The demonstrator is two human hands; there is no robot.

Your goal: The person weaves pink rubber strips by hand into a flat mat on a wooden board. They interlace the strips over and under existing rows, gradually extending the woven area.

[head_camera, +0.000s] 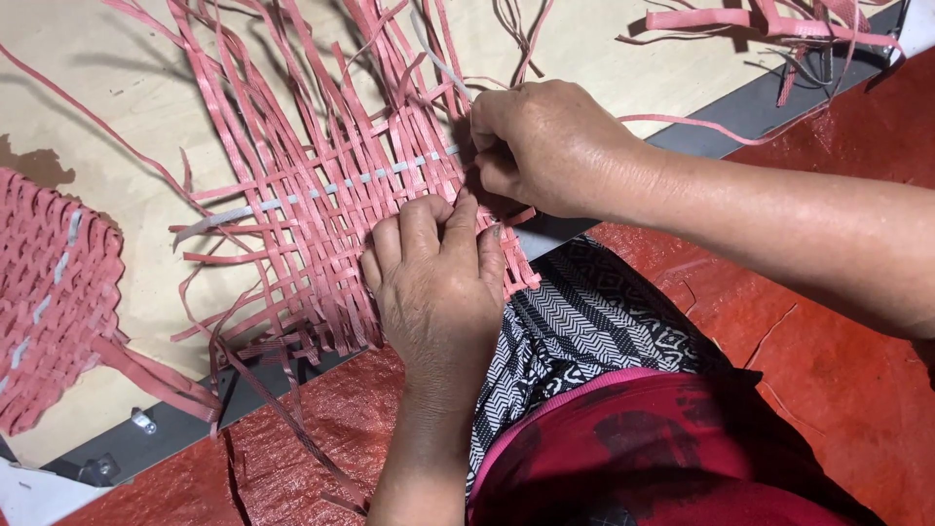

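- A pale wooden worktop [604, 49] with a dark grey edge runs slantwise across the view; below it lies a red woven floor mat [838, 360].
- At the far left, a finished piece of pink weaving [49, 302] with a few white strips in it rests on the worktop, partly cut off by the picture's border.
- Near the worktop's lower left edge sits a small metal clip [143, 421].
- In the middle lies a half-woven mat [321, 205] of flat pink plastic strips, its loose ends fanning out on every side; one white strip [292, 200] crosses it from left to right.
- The left hand [438, 282] lies palm down on the near right corner of the mat, fingers bent and close together, the fingertips pressing the strips flat.
- The right hand [545, 146] comes in from the right, just above the left one and nearly touching it; its fingers are curled and pinching a pink strip at the mat's right edge, close to the end of the white strip.
- Below the hands, the person's lap shows black-and-white patterned cloth [584, 331] and a dark red garment [662, 448].
- At the top right, a loose bundle of pink strips [769, 24] lies on the worktop, well apart from the mat.
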